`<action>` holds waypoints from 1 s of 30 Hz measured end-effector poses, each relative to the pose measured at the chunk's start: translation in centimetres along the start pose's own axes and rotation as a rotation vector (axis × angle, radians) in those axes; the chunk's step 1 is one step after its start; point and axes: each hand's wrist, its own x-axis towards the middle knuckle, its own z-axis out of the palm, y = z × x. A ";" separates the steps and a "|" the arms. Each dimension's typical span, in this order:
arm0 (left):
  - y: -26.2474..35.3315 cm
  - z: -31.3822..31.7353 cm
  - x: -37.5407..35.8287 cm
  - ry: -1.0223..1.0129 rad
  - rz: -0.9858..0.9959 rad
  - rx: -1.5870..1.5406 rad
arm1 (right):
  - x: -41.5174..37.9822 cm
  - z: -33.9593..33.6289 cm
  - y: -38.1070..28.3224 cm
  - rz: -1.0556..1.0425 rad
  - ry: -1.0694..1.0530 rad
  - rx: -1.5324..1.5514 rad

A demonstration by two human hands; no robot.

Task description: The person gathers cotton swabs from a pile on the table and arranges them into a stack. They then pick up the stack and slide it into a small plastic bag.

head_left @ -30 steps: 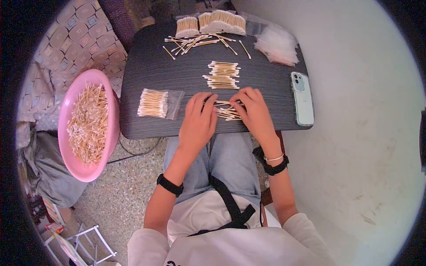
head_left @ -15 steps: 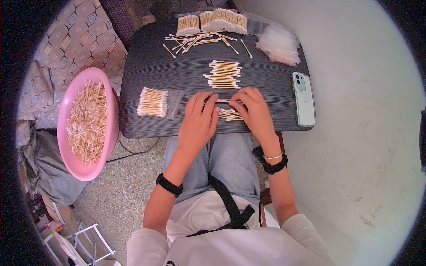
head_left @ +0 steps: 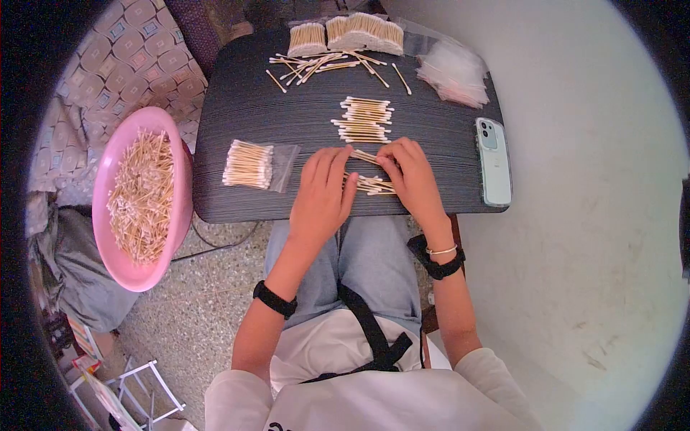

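My right hand (head_left: 408,176) pinches the right end of a few cotton swabs (head_left: 366,156), which slant between my two hands. My left hand (head_left: 321,188) rests on the table beside them, its index fingertip near their left end, thumb apart from the fingers. Between my hands, nearer the table's front edge, lies a loose group of swabs (head_left: 375,186). Just beyond my fingertips is a neat stack of swabs (head_left: 365,120) laid side by side. A clear bag filled with swabs (head_left: 248,165) lies left of my left hand.
A pink basin (head_left: 185,190) full of swabs stands left of the black table (head_left: 302,108). Swab bundles (head_left: 365,34) and scattered swabs (head_left: 313,66) lie at the back. Empty plastic bags (head_left: 454,73) are at the back right, above a phone (head_left: 494,161).
The swabs between my hands have tilted, with their left end pointing up and away. My left fingers have come off them. More of the loose group below shows.
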 end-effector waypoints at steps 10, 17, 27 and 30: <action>0.1 0.2 -0.1 0.023 -0.015 -0.022 | -0.3 -0.3 -0.3 0.061 0.049 0.064; -0.1 0.2 -0.1 -0.006 -0.035 -0.093 | -0.5 0.1 0.4 0.064 0.122 0.089; -0.2 0.1 0.0 -0.004 -0.018 -0.079 | -0.5 0.0 -0.4 0.118 0.186 0.109; -0.2 0.2 -0.1 0.000 -0.017 -0.082 | -0.4 -0.1 -0.6 0.140 0.202 0.107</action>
